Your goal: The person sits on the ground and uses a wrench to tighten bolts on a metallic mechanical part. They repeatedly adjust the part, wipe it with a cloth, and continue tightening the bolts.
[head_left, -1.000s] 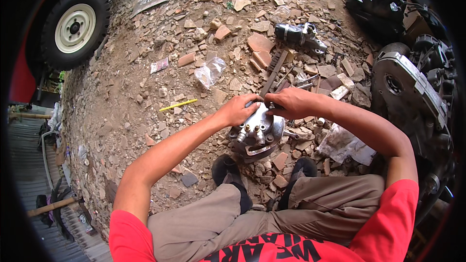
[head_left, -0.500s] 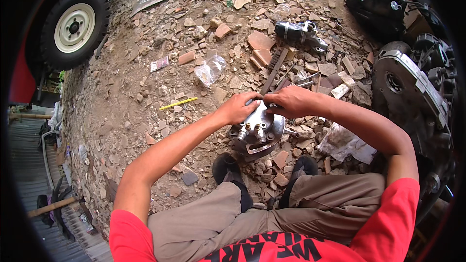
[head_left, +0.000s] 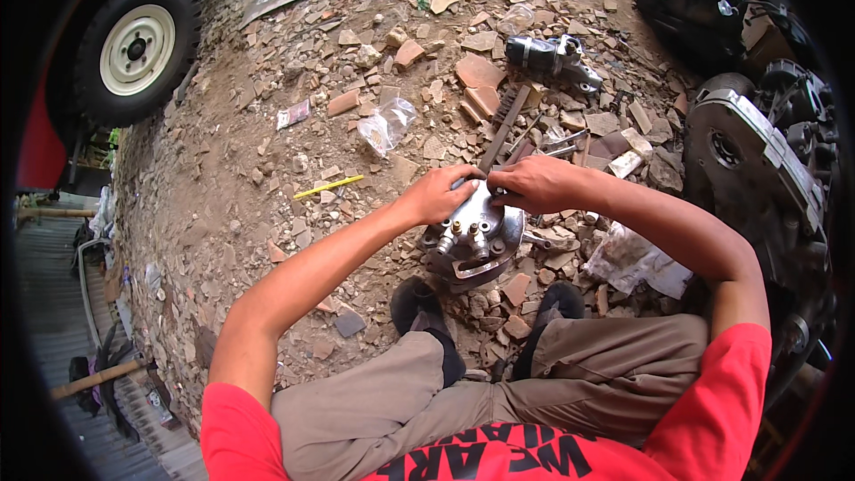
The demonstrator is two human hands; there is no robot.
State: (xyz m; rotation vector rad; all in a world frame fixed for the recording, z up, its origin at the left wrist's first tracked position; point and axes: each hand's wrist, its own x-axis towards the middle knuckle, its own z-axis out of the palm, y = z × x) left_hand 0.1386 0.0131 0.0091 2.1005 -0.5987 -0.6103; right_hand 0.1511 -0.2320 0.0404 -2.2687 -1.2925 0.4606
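Note:
On the rubble in front of my feet stands a grey metal engine part (head_left: 482, 213), pump-like, with a rounded housing and two stubby fittings with brass-coloured tips on its near side. My left hand (head_left: 443, 194) is closed round the far left of its top, the fingertips partly out of sight. From the right, my right hand (head_left: 540, 184) bends over the far edge of the same part. Its thumb and fingers are pinched together close to the left fingertips; whatever lies between them is hidden.
Just beyond my hands lie a wire brush (head_left: 505, 127) and some tools. A starter-motor-like part (head_left: 554, 60) sits farther off. Large engine parts (head_left: 757, 156) crowd the right side. A yellow stick (head_left: 329, 187) and a clear plastic bag (head_left: 386, 126) are at left; a vehicle wheel (head_left: 136, 50) stands far left.

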